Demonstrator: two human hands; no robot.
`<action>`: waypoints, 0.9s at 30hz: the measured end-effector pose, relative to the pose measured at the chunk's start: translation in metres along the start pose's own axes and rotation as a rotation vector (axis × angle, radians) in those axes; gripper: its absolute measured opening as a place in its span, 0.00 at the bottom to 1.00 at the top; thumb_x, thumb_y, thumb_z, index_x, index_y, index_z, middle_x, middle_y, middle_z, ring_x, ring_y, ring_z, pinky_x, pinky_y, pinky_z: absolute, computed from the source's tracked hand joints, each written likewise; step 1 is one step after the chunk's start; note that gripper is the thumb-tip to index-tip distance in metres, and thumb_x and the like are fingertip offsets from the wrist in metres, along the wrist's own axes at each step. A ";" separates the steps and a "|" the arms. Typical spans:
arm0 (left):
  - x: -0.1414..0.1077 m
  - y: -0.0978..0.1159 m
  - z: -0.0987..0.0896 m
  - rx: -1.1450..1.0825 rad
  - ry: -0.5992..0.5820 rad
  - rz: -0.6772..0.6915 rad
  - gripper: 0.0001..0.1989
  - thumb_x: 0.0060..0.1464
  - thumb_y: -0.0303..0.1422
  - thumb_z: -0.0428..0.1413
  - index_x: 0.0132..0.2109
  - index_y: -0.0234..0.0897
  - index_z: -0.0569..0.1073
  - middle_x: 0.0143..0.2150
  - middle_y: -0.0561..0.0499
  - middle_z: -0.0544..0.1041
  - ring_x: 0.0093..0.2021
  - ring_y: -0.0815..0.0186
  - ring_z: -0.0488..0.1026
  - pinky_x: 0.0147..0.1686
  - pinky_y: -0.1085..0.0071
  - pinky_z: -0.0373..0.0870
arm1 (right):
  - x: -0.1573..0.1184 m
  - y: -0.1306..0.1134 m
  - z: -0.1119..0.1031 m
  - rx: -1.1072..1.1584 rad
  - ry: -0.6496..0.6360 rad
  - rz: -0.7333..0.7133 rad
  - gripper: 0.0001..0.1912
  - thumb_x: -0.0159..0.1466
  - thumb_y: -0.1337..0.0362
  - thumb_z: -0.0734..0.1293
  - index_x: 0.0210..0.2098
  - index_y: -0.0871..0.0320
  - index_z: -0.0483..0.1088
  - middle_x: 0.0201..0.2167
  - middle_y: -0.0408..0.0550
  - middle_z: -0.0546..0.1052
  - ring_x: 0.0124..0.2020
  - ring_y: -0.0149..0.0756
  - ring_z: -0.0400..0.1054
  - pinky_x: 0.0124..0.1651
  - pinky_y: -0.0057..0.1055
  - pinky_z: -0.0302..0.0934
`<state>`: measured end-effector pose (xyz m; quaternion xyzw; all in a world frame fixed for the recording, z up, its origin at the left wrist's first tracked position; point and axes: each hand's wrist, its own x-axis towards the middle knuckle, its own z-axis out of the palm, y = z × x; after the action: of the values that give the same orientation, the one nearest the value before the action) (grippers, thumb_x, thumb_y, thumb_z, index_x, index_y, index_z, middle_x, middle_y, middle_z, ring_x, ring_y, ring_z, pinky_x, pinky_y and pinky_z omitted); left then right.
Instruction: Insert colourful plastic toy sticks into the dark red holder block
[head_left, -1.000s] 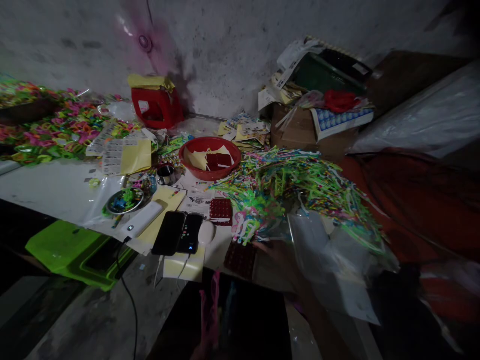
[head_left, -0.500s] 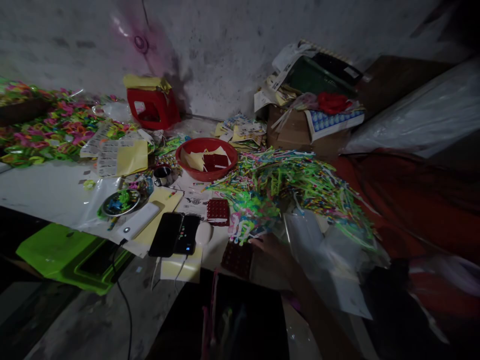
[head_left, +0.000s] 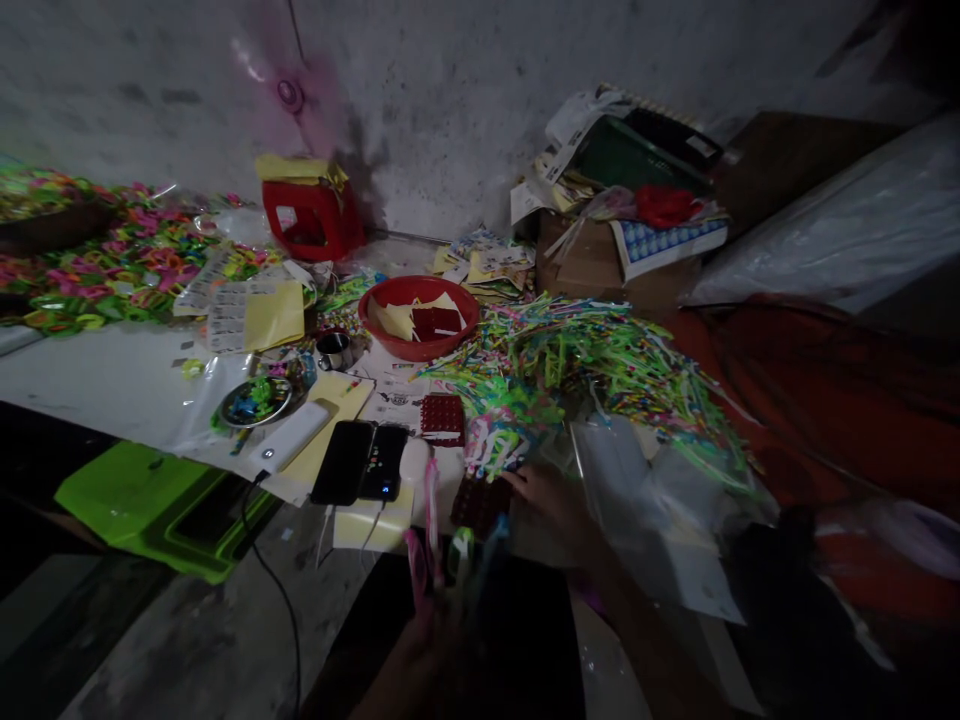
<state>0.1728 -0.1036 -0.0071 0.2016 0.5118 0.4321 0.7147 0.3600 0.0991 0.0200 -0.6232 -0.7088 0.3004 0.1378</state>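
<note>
At the bottom of the view, my left hand [head_left: 427,640] is dim and blurred, closed round a few strips. The pink strip [head_left: 431,500] stands up from it, with green and blue looped strips [head_left: 463,545] beside. My right hand [head_left: 547,492] lies at the table's front edge, one finger stretched left; its other fingers are dark. It is at the near end of a bunch of pink, white and green strips [head_left: 495,445]. Just left of its fingertips is a dark red studded pad [head_left: 480,503]. A second red studded pad [head_left: 442,418] lies behind.
A red basin [head_left: 420,348] holds yellow papers. A heap of colourful strips [head_left: 600,350] spreads to the right, near clear plastic bags [head_left: 615,460]. Phones [head_left: 343,462], a white power bank [head_left: 296,437], a metal dish [head_left: 255,402] and a mug [head_left: 334,350] are leftward. A green stool [head_left: 120,500] stands below.
My left hand has come up into view at the bottom, raising the strips over the table edge. My right hand stays beside the bunch. The view has shifted slightly.
</note>
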 end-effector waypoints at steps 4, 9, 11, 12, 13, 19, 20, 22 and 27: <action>0.015 0.032 0.003 0.011 -0.054 0.056 0.30 0.40 0.54 0.61 0.42 0.34 0.75 0.21 0.52 0.74 0.17 0.72 0.66 0.17 0.77 0.59 | -0.039 -0.017 0.011 0.150 -0.064 0.057 0.27 0.64 0.49 0.51 0.26 0.56 0.74 0.20 0.49 0.75 0.24 0.37 0.69 0.31 0.32 0.60; 0.022 0.051 0.013 0.064 0.020 0.137 0.27 0.39 0.52 0.62 0.40 0.35 0.75 0.21 0.55 0.73 0.20 0.72 0.67 0.21 0.78 0.63 | -0.089 -0.044 0.047 0.665 -0.336 0.094 0.28 0.55 0.38 0.60 0.30 0.58 0.74 0.19 0.42 0.73 0.23 0.33 0.67 0.30 0.29 0.62; 0.022 0.051 0.018 0.057 0.034 0.127 0.30 0.39 0.53 0.62 0.44 0.36 0.74 0.23 0.54 0.75 0.23 0.69 0.71 0.24 0.76 0.67 | -0.097 -0.047 0.054 0.808 -0.294 0.095 0.26 0.52 0.41 0.66 0.35 0.57 0.75 0.24 0.42 0.75 0.29 0.34 0.69 0.35 0.30 0.63; 0.022 0.050 0.019 0.056 0.032 0.121 0.31 0.39 0.54 0.61 0.44 0.35 0.74 0.24 0.52 0.76 0.24 0.67 0.72 0.25 0.75 0.68 | -0.098 -0.046 0.053 0.840 -0.264 0.116 0.25 0.52 0.42 0.66 0.36 0.57 0.75 0.21 0.41 0.74 0.26 0.33 0.68 0.33 0.29 0.63; 0.022 0.049 0.019 0.053 0.036 0.120 0.31 0.39 0.54 0.61 0.43 0.34 0.74 0.26 0.50 0.78 0.26 0.65 0.74 0.27 0.73 0.70 | -0.098 -0.043 0.051 0.860 -0.244 0.155 0.26 0.52 0.41 0.66 0.36 0.57 0.75 0.15 0.38 0.69 0.21 0.31 0.65 0.27 0.27 0.61; 0.025 0.041 0.004 0.092 0.141 0.136 0.30 0.40 0.55 0.60 0.41 0.33 0.72 0.34 0.42 0.81 0.30 0.61 0.77 0.30 0.70 0.73 | -0.087 -0.014 0.012 1.000 -0.158 0.211 0.25 0.47 0.41 0.70 0.27 0.58 0.70 0.17 0.40 0.70 0.15 0.25 0.58 0.16 0.23 0.55; 0.026 0.039 0.000 0.105 0.156 0.128 0.31 0.40 0.55 0.60 0.41 0.33 0.72 0.34 0.42 0.81 0.30 0.61 0.77 0.30 0.70 0.73 | -0.087 -0.011 0.008 1.002 -0.148 0.207 0.24 0.45 0.42 0.71 0.26 0.58 0.68 0.19 0.41 0.72 0.15 0.24 0.58 0.16 0.23 0.55; 0.029 0.036 -0.006 0.124 0.179 0.100 0.31 0.41 0.56 0.59 0.42 0.33 0.72 0.35 0.42 0.81 0.29 0.62 0.77 0.27 0.71 0.72 | -0.086 -0.006 0.002 0.985 -0.191 0.203 0.24 0.44 0.43 0.72 0.25 0.58 0.67 0.20 0.41 0.72 0.13 0.23 0.55 0.14 0.23 0.52; 0.035 0.029 -0.012 0.130 0.218 0.114 0.31 0.40 0.56 0.60 0.42 0.33 0.70 0.32 0.44 0.81 0.23 0.67 0.74 0.22 0.74 0.68 | -0.076 -0.002 0.002 0.826 -0.170 0.098 0.25 0.43 0.42 0.71 0.16 0.57 0.63 0.19 0.42 0.70 0.20 0.29 0.62 0.25 0.28 0.60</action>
<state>0.1533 -0.0605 -0.0100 0.2281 0.6009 0.4572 0.6146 0.3709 0.0251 0.0331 -0.5217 -0.5072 0.6156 0.3025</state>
